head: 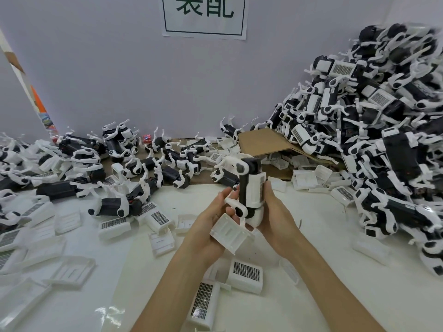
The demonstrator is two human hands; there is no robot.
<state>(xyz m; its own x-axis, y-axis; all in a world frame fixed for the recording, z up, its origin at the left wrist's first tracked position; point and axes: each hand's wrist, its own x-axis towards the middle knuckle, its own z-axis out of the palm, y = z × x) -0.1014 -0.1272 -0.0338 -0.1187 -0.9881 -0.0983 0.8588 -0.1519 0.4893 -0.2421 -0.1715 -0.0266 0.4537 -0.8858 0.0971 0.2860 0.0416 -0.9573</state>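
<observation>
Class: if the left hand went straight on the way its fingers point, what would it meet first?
The toy dog: the left hand points up-right at it, fingertips seemingly touching its white leg.

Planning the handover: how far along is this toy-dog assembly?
Done: the pile at right, dogs with grilled covers fitted. In hand: the right hand grips a dog upright, and the left hand holds a plain cover beside it. Left: many bare dogs at left and loose covers across the table, so plenty seemingly remains.
</observation>
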